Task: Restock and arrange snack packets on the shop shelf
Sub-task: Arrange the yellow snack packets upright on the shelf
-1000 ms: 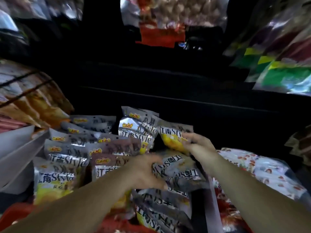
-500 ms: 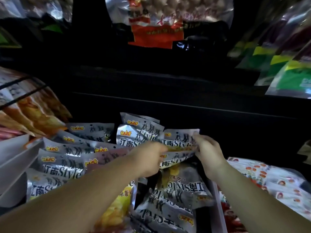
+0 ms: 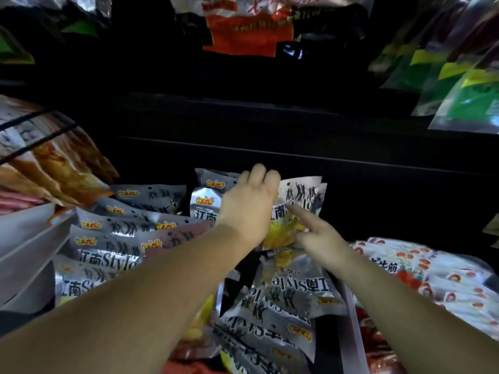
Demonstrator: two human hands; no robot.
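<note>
Head view, shop shelf (image 3: 378, 184), read left to right.

- Far left end: orange-brown packets (image 3: 62, 168) behind a thin black wire (image 3: 35, 141), with a white divider (image 3: 24, 238) below them.
- Left half of the shelf: a row of silver packets (image 3: 108, 238) overlapping one behind another from the front edge to the back. Print is right way up and the faces lean toward the camera.
- Left hand (image 3: 248, 203): back of the hand faces the camera. It reaches to the back of the shelf, where its fingers (image 3: 259, 174) curl over the top edge of the upright packet (image 3: 305, 193). The thumb is hidden. The hand covers the packet's left part.
- Upright packet: stands at the back of the shelf, near the middle, just right of the silver row. Its long axis is vertical, top edge up, with the printed face toward the camera and the yellow picture at the bottom. It lies between the two hands.
- Right hand (image 3: 321, 238): lower and to the right of the packet. The index finger is straight, its tip on the packet's face at the print. The other fingers are folded loosely and pinch nothing.
- Below both hands, toward the front edge: upside-down packets (image 3: 294, 287) lie flat and overlapped. Their print is inverted, and their long axes run slantwise from back to front.
- Right end: red-and-white packets (image 3: 432, 268) in a heap.
- Above: a red packet (image 3: 251, 36) at top centre and green packets (image 3: 472, 103) at top right, both blurred.
</note>
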